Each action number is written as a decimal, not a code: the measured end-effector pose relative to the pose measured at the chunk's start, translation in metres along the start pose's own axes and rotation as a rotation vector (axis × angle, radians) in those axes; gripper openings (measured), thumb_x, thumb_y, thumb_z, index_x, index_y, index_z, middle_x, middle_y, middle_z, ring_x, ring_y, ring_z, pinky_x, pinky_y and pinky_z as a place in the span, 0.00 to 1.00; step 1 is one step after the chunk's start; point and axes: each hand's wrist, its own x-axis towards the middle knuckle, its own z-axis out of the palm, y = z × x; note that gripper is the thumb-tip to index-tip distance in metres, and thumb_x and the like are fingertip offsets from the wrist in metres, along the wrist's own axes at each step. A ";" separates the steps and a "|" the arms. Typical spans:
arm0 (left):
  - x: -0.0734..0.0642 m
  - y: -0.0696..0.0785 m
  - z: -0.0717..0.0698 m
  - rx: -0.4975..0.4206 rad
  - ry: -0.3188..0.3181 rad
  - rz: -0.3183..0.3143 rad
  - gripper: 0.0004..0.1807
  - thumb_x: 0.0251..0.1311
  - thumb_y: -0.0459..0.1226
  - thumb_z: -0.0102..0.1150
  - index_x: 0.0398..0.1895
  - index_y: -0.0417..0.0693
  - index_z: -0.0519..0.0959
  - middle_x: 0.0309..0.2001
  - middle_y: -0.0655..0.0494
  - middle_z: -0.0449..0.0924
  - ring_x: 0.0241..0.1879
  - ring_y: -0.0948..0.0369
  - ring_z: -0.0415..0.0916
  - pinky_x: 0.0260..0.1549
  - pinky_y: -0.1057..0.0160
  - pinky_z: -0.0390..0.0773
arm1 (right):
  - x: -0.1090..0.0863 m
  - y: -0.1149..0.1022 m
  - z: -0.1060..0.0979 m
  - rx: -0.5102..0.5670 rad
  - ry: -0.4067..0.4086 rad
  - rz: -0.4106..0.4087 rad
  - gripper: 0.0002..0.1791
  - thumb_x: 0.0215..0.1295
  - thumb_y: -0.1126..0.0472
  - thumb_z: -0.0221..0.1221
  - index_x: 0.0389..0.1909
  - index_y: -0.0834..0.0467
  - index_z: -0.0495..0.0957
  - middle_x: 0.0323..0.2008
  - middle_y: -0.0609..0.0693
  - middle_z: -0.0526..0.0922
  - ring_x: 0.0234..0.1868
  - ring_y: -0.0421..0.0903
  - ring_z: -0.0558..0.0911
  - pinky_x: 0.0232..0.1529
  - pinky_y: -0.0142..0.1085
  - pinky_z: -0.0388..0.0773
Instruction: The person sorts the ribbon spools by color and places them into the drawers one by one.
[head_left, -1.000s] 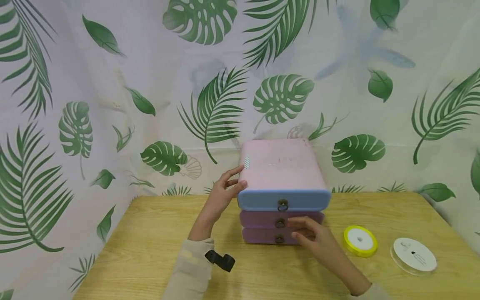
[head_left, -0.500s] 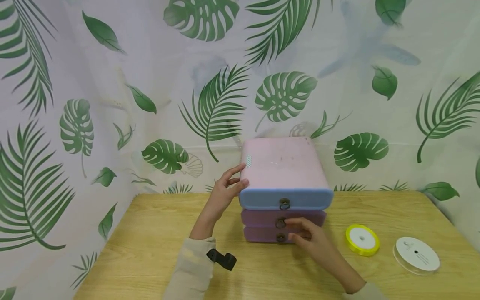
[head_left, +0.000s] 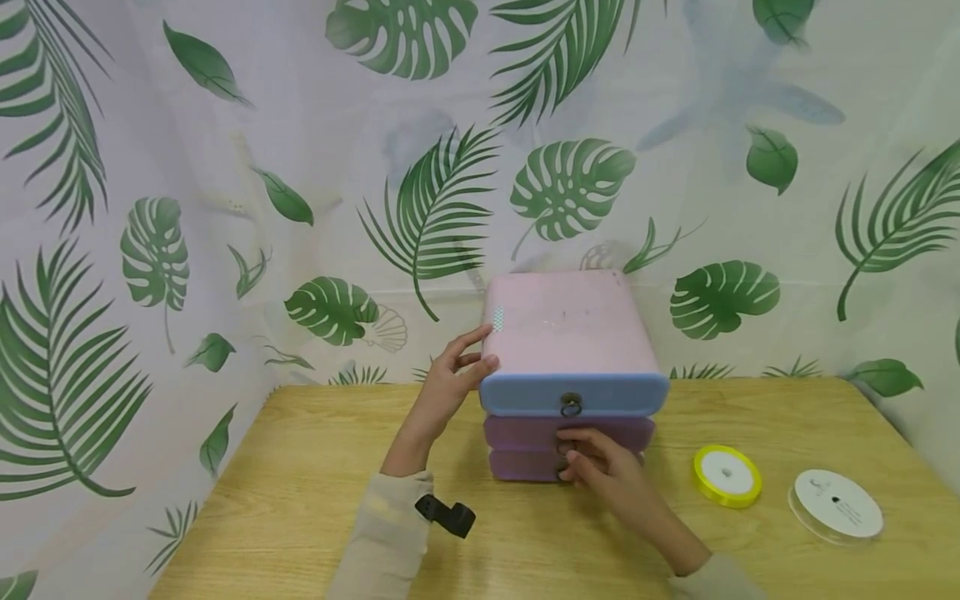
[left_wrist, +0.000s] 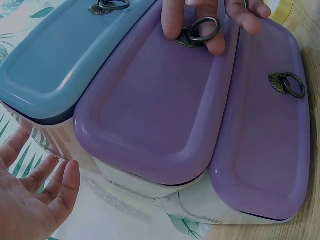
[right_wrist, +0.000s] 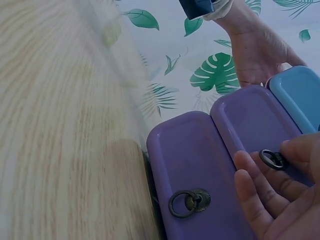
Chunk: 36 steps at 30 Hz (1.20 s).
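A small drawer cabinet point(head_left: 570, 329) with a pink top stands on the table. Its upper drawer point(head_left: 525, 396) is blue; the middle drawer point(head_left: 517, 432) and lower drawer point(head_left: 521, 465) are purple, each with a dark metal ring. My left hand point(head_left: 446, 383) rests on the cabinet's left side, fingertips at the top edge. At the middle drawer, my right hand point(head_left: 611, 479) holds the ring pull point(left_wrist: 187, 39) between thumb and finger. One fingertip lies behind the ring in the left wrist view. The middle drawer's front stands slightly ahead of the lower one in that view.
Right of the cabinet lie a yellow-edged ribbon spool point(head_left: 727, 475) and a white spool point(head_left: 836, 504). The wooden table point(head_left: 300, 500) meets a leaf-print backdrop point(head_left: 300, 167) behind the cabinet. A black strap point(head_left: 447, 515) sits on the left sleeve.
My right hand has moved left across the drawer fronts and its fingers have closed onto the middle ring. The left hand stays on the cabinet's side.
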 end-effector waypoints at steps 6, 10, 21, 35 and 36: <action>0.002 -0.003 0.000 0.003 -0.002 0.008 0.31 0.64 0.47 0.58 0.70 0.63 0.65 0.74 0.55 0.54 0.66 0.50 0.65 0.55 0.50 0.76 | 0.003 0.004 0.003 0.050 0.001 -0.014 0.18 0.73 0.67 0.47 0.58 0.75 0.68 0.50 0.76 0.76 0.35 0.33 0.84 0.32 0.31 0.81; 0.001 -0.003 -0.001 -0.001 0.001 0.004 0.31 0.63 0.47 0.58 0.71 0.62 0.65 0.74 0.54 0.54 0.66 0.50 0.65 0.55 0.51 0.76 | 0.004 0.004 0.005 0.063 0.005 -0.014 0.18 0.74 0.67 0.47 0.57 0.75 0.68 0.50 0.77 0.76 0.34 0.33 0.84 0.31 0.30 0.81; 0.000 -0.001 0.000 0.004 0.000 -0.003 0.31 0.64 0.43 0.57 0.71 0.63 0.64 0.73 0.54 0.55 0.66 0.50 0.66 0.56 0.50 0.75 | 0.003 0.006 0.007 0.044 0.044 -0.002 0.16 0.72 0.69 0.48 0.55 0.74 0.70 0.46 0.74 0.78 0.29 0.35 0.83 0.31 0.35 0.83; 0.000 -0.001 0.000 0.003 0.002 -0.009 0.29 0.66 0.41 0.55 0.71 0.61 0.65 0.73 0.53 0.55 0.66 0.50 0.66 0.56 0.50 0.75 | -0.004 0.001 0.010 0.063 0.040 0.013 0.15 0.71 0.71 0.48 0.55 0.73 0.71 0.46 0.74 0.79 0.30 0.38 0.83 0.34 0.38 0.84; 0.000 -0.001 0.000 0.002 0.000 -0.009 0.29 0.66 0.41 0.55 0.71 0.61 0.65 0.73 0.53 0.55 0.66 0.50 0.66 0.56 0.50 0.75 | -0.005 0.000 0.009 0.060 0.040 0.023 0.15 0.71 0.70 0.48 0.55 0.72 0.71 0.46 0.73 0.79 0.29 0.38 0.83 0.34 0.38 0.84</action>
